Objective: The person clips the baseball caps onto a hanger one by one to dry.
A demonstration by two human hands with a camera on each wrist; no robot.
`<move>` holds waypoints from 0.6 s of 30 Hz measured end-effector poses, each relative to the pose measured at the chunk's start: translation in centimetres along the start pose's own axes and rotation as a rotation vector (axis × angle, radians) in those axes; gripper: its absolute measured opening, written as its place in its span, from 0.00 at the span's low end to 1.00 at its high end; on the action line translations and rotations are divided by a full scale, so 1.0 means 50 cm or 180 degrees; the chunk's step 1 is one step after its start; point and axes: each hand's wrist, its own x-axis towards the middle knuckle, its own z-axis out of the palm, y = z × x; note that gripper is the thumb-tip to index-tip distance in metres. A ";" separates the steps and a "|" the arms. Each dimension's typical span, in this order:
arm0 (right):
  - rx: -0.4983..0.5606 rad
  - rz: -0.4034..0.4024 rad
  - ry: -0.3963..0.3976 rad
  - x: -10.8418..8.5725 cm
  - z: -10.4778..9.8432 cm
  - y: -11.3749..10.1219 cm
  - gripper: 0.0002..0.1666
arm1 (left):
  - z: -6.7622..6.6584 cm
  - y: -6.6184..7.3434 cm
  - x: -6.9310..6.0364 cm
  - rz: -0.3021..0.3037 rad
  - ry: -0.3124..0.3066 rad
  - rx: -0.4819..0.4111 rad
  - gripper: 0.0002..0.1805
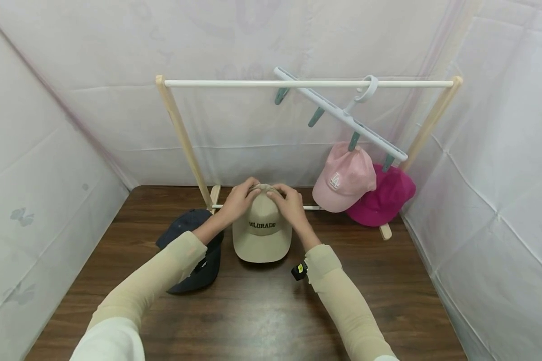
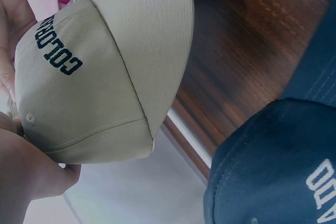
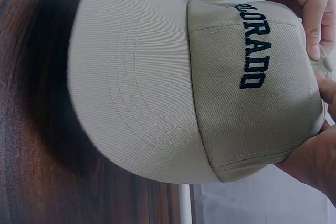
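A beige cap with dark COLORADO lettering (image 1: 262,225) is held by both hands at its top rear edge, its brim pointing toward the camera. The left hand (image 1: 240,200) grips it from the left, the right hand (image 1: 292,206) from the right, with thumbs on the crown. In the left wrist view, the left hand (image 2: 31,166) curls round the rear of the beige cap (image 2: 84,87). The right wrist view shows the right hand (image 3: 315,156) gripping the other side of the cap (image 3: 252,103). Fingertips behind the crown are partly hidden.
A white hanger (image 1: 329,106) with grey clips hangs from the rack's rail (image 1: 235,83). Its clips hold a pink cap (image 1: 345,175) and a magenta cap (image 1: 384,200). Dark caps (image 1: 208,271) lie at the left on the wooden table (image 1: 262,311), partly under the left forearm.
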 end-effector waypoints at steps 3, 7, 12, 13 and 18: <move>-0.0005 0.0020 0.0041 -0.005 -0.005 0.002 0.14 | 0.007 0.006 0.003 -0.0017 -0.0002 0.0019 0.12; -0.0015 0.0018 0.0108 -0.004 -0.012 0.005 0.14 | 0.013 0.010 0.010 -0.0020 -0.0004 0.0029 0.11; 0.0037 -0.0005 0.0217 0.004 -0.019 0.006 0.13 | 0.013 0.022 0.024 -0.0001 0.0043 -0.0014 0.10; 0.0056 -0.0002 0.0232 0.005 -0.020 0.006 0.14 | 0.013 0.025 0.027 -0.0003 0.0053 -0.0013 0.10; 0.0163 -0.0008 0.0330 0.006 -0.027 0.008 0.14 | 0.010 0.034 0.039 0.0058 0.0017 0.0026 0.09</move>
